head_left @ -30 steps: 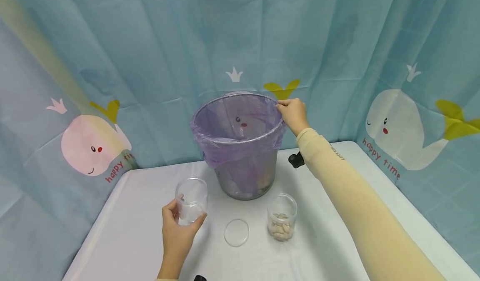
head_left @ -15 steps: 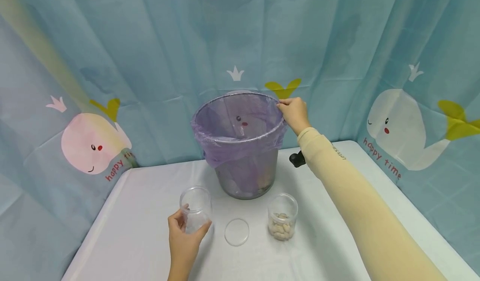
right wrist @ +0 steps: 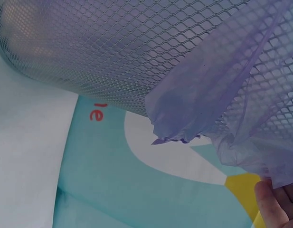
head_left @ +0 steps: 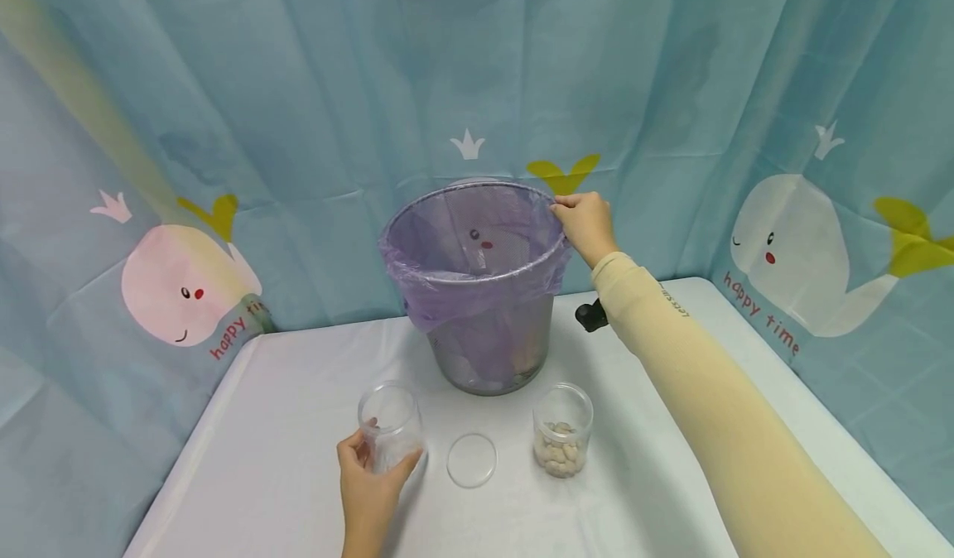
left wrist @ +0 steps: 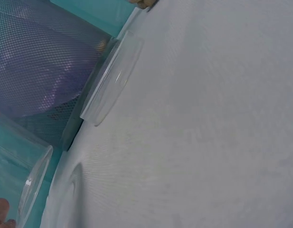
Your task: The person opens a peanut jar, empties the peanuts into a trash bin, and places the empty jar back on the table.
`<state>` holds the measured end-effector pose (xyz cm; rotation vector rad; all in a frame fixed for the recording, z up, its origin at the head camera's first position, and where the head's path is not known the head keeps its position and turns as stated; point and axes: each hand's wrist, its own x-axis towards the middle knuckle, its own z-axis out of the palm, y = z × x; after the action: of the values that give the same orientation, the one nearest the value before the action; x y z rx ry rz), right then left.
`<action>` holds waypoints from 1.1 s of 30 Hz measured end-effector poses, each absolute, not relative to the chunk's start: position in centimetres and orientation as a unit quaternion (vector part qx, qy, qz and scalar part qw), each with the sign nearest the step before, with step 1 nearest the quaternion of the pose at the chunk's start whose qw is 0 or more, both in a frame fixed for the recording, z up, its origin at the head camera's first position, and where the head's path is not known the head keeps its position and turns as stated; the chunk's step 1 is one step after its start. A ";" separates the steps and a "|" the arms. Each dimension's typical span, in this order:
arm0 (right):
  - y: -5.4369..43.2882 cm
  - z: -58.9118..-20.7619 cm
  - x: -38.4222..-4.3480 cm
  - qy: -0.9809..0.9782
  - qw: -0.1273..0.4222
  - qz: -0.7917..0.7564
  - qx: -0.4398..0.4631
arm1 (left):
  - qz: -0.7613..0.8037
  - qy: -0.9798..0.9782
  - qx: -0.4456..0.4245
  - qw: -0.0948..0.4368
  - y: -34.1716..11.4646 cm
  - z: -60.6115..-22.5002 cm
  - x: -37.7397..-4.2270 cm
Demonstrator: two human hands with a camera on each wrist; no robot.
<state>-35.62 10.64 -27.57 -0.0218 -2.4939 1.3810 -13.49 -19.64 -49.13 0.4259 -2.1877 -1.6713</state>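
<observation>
My left hand (head_left: 373, 479) holds a clear, see-through jar (head_left: 389, 413) between thumb and fingers, upright in the head view. In the left wrist view the jar's base (left wrist: 34, 185) appears slightly above the table. Far off to the right, my right hand (head_left: 587, 225) pinches the rim of a mesh waste bin (head_left: 492, 351) where a purple bin liner (head_left: 447, 297) folds over it. The right wrist view shows fingertips (right wrist: 266, 194) at the edge of that liner. What lies at the bottom of the bin is hidden.
A round clear lid (head_left: 472, 460) lies flat on the white table (head_left: 261, 459), right of the left hand. Further right stands a second clear jar (head_left: 562, 409), partly filled with pale, nut-like pieces (head_left: 559, 452). Behind the bin hangs a blue curtain (head_left: 335, 127).
My left hand has lowered the jar toward the table and brought it slightly nearer to me and to the right. The right hand keeps its grip on the bin's rim.
</observation>
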 end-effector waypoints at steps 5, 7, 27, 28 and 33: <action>10.6 -27.5 -35.7 -0.863 0.144 0.483 -0.007 | -0.595 -0.771 0.154 0.169 -19.5 -49.9 -13.4; 10.6 -27.5 -35.7 -0.863 0.143 0.484 -0.007 | -0.597 -0.770 0.155 0.163 -19.5 -50.2 -13.4; 10.8 -27.6 -35.7 -0.862 0.149 0.484 -0.006 | -0.637 -0.740 0.166 0.139 -19.2 -50.8 -13.2; 10.7 -27.6 -35.7 -0.863 0.149 0.483 -0.005 | -0.639 -0.738 0.165 0.142 -19.1 -50.8 -13.2; 10.8 -27.7 -35.7 -0.863 0.148 0.482 -0.003 | -0.645 -0.733 0.165 0.140 -18.9 -50.9 -13.1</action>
<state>-35.73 10.77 -27.66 -0.0096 -2.4825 1.3866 -13.11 -18.94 -50.94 0.4777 -2.1178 -1.8622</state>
